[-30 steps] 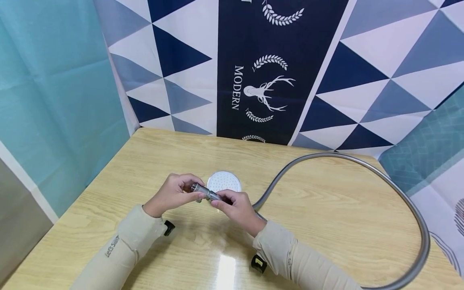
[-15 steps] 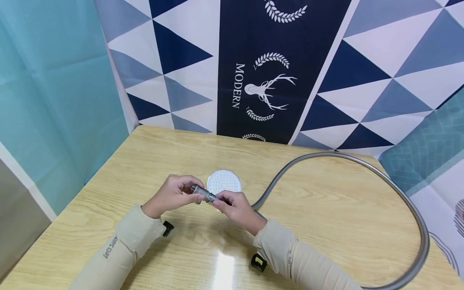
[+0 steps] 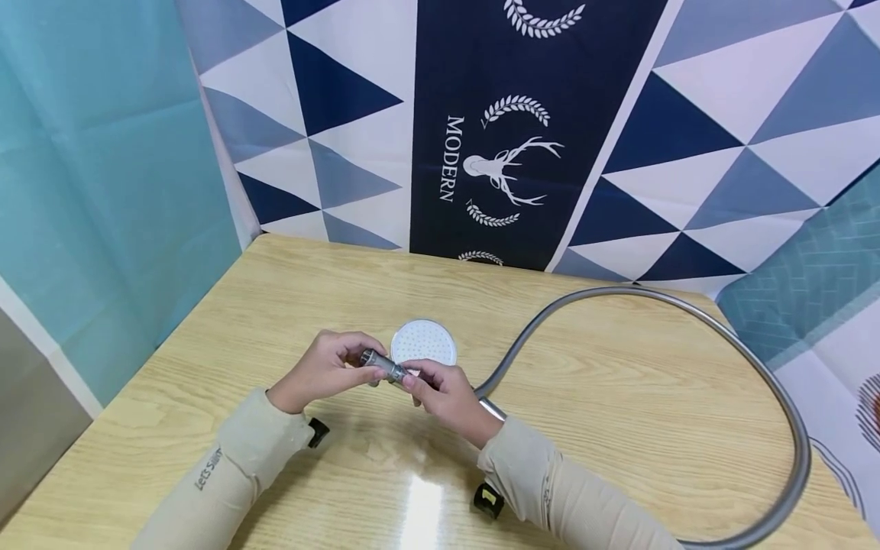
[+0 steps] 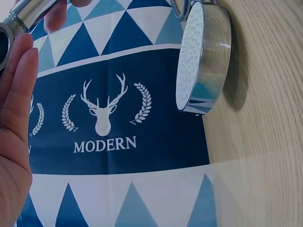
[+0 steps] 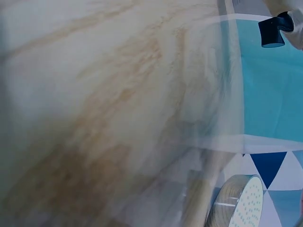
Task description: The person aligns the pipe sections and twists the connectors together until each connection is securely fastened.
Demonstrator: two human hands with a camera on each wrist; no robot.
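Observation:
Above the table, my left hand holds one end of a small chrome tubular fitting between thumb and fingers. My right hand pinches the fitting's other end, its fingertips covering that part. In the left wrist view, the fitting shows a round open mouth by the left fingers. Just behind the hands is a round shower head with a white nozzle face and a chrome rim. A grey shower hose loops over the right side, and a shiny sleeve on it shows beside my right wrist.
The wood-grain table ends at a patterned cloth behind and a teal cloth on the left. Black wrist cameras stick out below both sleeves. The hose reaches the table's right side.
My right fingers have shifted slightly along the fitting, and a shiny sleeve on the hose now shows beside the right wrist. The left hand keeps its hold almost unmoved.

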